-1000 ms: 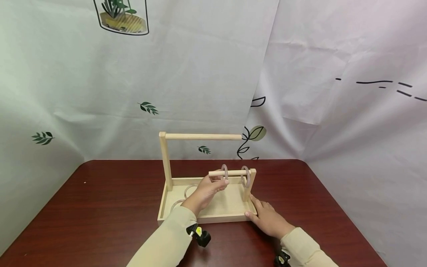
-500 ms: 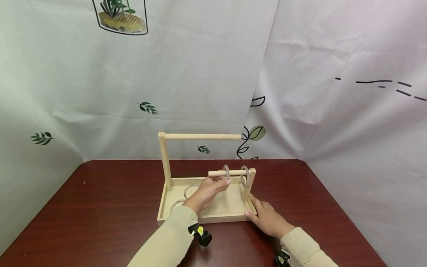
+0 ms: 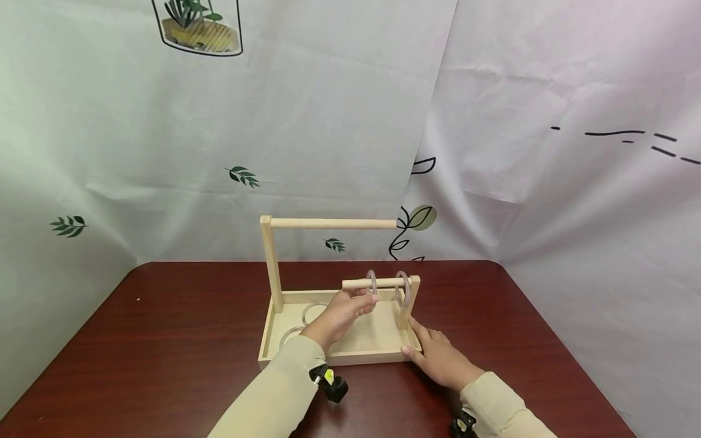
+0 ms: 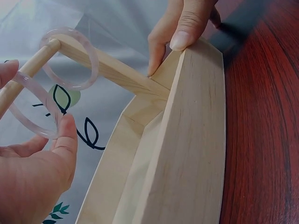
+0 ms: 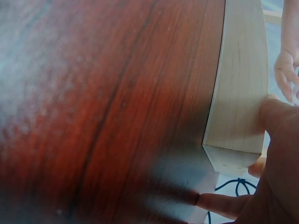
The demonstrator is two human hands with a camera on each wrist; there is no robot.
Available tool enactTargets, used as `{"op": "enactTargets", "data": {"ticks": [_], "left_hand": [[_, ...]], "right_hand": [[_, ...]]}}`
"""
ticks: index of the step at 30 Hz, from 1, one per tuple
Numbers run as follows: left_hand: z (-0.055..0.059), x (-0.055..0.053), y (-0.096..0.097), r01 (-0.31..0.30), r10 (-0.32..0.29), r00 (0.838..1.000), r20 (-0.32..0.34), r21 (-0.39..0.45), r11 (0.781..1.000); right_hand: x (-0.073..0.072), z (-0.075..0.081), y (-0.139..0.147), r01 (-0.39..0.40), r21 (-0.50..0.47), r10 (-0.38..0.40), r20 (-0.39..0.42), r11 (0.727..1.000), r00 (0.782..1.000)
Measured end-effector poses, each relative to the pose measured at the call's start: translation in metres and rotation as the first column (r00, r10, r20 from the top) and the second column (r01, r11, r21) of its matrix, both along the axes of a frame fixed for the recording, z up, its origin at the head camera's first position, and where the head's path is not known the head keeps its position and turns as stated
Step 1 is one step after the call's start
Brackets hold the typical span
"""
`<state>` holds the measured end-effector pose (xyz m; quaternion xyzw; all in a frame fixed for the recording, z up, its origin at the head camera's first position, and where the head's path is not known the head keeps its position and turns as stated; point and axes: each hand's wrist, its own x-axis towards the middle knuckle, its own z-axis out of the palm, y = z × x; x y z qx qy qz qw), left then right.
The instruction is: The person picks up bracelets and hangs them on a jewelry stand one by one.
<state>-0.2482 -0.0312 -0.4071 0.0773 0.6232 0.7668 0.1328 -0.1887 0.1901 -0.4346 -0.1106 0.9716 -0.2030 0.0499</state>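
Note:
A pale wooden bangle stand (image 3: 350,353) has a tray base, a tall post with a long upper rod (image 3: 334,224) and a short post with a lower rod (image 3: 353,284). My left hand (image 3: 344,311) pinches a translucent pinkish bangle (image 4: 35,106) that encircles the lower rod near its free end. Another bangle (image 4: 96,60) hangs on the same rod, close to the short post. Thumb on the front rim and fingers around the side, my right hand (image 3: 438,358) grips the tray's near right corner. Two more bangles (image 3: 290,333) lie in the tray's left part, partly behind my left hand.
The stand sits on a dark red wood-grain table (image 3: 164,340). Behind it hangs a white cloth (image 3: 328,121) printed with leaves. Black wrist cameras (image 3: 331,386) are strapped at both sleeves.
My left hand has shifted the pinched bangle slightly right along the lower rod, then stayed nearly still. The right hand keeps its place on the tray corner.

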Motion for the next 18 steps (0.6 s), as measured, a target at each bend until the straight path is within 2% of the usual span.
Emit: {"op": "enactTargets", "data": {"ticks": [7,18], "left_hand": [[0.0003,0.0001,-0.0007,0.019,-0.019,1.0,0.025,0.008,1.0],[0.0001,-0.0009,0.0001,0.06,-0.06,0.998,0.005,0.061,0.996]], "right_hand": [[0.0007,0.0006,-0.0009,-0.001,-0.006,0.001,-0.004,1.0,1.0],[0.001,0.0008,-0.0009,0.0,-0.01,0.0,-0.003,1.0,1.0]]}}
